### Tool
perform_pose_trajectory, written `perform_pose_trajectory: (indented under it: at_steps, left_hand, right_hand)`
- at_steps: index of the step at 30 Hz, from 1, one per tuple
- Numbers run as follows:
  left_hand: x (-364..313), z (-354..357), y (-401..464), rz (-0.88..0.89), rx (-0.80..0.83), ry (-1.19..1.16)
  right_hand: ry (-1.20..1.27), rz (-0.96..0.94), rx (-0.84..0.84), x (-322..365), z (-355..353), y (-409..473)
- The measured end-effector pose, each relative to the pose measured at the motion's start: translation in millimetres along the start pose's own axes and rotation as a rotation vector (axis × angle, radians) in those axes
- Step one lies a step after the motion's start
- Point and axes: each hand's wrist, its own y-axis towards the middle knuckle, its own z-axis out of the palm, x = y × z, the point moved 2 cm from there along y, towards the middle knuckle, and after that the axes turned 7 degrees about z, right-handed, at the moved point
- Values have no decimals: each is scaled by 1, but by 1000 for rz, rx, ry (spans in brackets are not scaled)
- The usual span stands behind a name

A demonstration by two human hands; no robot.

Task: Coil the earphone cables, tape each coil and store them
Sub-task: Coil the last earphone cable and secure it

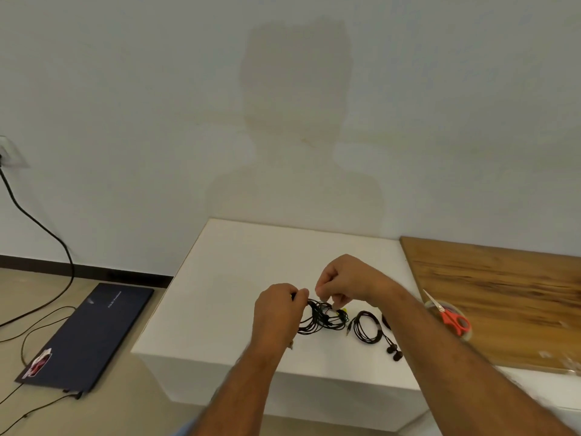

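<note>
A loose bundle of black earphone cable [323, 319] lies on the white table [232, 278], partly lifted at its top. My left hand [276, 313] pinches the cable at the bundle's upper left. My right hand [342, 283] pinches it just above the bundle, beside a small yellow-green part [342, 310]. To the right lies a second black earphone coil [366, 327], with its earbuds [394, 352] trailing toward the front edge. A clear tape roll [452, 328] sits at the right with red-handled scissors [452, 317] on top of it.
A wooden board [503, 294] covers the surface at the right. A small dark object [385, 322] shows behind my right forearm. On the floor to the left lies a closed dark laptop [91, 335] with cables running to a wall socket [9, 152].
</note>
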Motion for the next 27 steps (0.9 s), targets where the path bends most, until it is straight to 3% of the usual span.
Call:
perform_pose_trajectory:
  at_steps: [8, 18, 27]
  left_hand:
    - [-10, 0, 0, -20, -39, 96]
    - [-15, -4, -2, -52, -38, 85]
    - [-15, -3, -3, -27, -49, 112]
  right_hand:
    - [-1, -87, -24, -3, -2, -8]
    - [-406, -189, -231, 12, 22, -18]
    - [-211, -171, -174, 9, 17, -16]
